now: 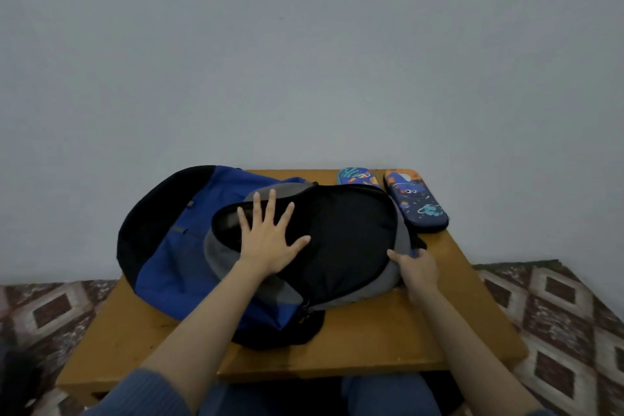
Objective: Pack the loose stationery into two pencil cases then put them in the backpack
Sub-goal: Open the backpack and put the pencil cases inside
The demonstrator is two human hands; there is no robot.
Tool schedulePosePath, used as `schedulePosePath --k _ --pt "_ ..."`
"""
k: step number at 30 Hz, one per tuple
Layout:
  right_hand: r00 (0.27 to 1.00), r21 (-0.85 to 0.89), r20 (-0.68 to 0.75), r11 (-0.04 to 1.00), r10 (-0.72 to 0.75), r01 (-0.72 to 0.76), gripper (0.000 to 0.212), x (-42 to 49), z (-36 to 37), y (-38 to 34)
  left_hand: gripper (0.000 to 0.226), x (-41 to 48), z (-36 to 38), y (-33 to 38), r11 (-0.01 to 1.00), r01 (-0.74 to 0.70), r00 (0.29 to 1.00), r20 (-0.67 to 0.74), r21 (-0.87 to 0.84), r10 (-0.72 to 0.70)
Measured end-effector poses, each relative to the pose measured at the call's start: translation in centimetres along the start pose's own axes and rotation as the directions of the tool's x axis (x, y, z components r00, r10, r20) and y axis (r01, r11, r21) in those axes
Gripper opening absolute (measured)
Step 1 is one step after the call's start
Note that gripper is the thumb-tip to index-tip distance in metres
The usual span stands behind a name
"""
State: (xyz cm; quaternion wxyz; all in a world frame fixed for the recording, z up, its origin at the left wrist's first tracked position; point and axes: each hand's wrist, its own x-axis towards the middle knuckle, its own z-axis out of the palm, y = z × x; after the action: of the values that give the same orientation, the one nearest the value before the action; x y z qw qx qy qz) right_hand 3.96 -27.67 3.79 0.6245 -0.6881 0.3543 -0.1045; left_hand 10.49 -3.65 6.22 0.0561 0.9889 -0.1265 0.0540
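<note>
A blue, black and grey backpack (169, 246) lies flat on a low wooden table (388, 341). My left hand (270, 240) presses flat on its black front panel with the fingers spread. My right hand (417, 272) pinches the backpack's right edge, by the zip. Two pencil cases lie closed at the table's far right: a light blue one (356, 176), partly hidden behind the backpack, and a dark blue and orange one (417, 201) beside it. No loose stationery shows.
A plain grey wall stands right behind the table. A patterned rug (547, 307) covers the floor on both sides. My knees sit under the table's front edge. Bare tabletop shows in front of the backpack.
</note>
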Motion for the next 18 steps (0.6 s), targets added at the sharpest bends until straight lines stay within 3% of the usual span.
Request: schedulePosePath --k 2,4,8,12,18 --pt "0.972 -0.19 -0.132 0.968 -0.193 0.166 0.044 0.4 -0.3 0.0 0.084 0.2 1.2 -0.6 0.996 0.085 0.987 0.131 0.04 -0.09" --pt "0.917 -0.268 -0.216 0.923 -0.337 0.276 0.039 0.5 -0.6 -0.5 0.086 0.0 2.2 -1.1 0.988 0.153 0.966 0.209 0.0 -0.15" --pt "0.8 -0.485 -0.319 0.813 -0.509 0.323 0.051 3.0 -1.7 -1.5 0.085 -0.1 4.0 -1.6 0.977 0.199 0.954 0.244 -0.078 -0.175" --pt "0.811 -0.545 -0.295 0.786 -0.505 0.291 0.022 6.4 -2.3 -2.1 0.078 0.2 5.0 -1.3 0.971 0.214 0.955 0.231 -0.109 -0.184" --pt "0.938 -0.75 -0.098 0.644 -0.333 0.15 0.078 10.0 -1.7 -3.2 0.075 0.5 5.3 -1.4 0.967 0.226 0.951 0.24 -0.119 -0.192"
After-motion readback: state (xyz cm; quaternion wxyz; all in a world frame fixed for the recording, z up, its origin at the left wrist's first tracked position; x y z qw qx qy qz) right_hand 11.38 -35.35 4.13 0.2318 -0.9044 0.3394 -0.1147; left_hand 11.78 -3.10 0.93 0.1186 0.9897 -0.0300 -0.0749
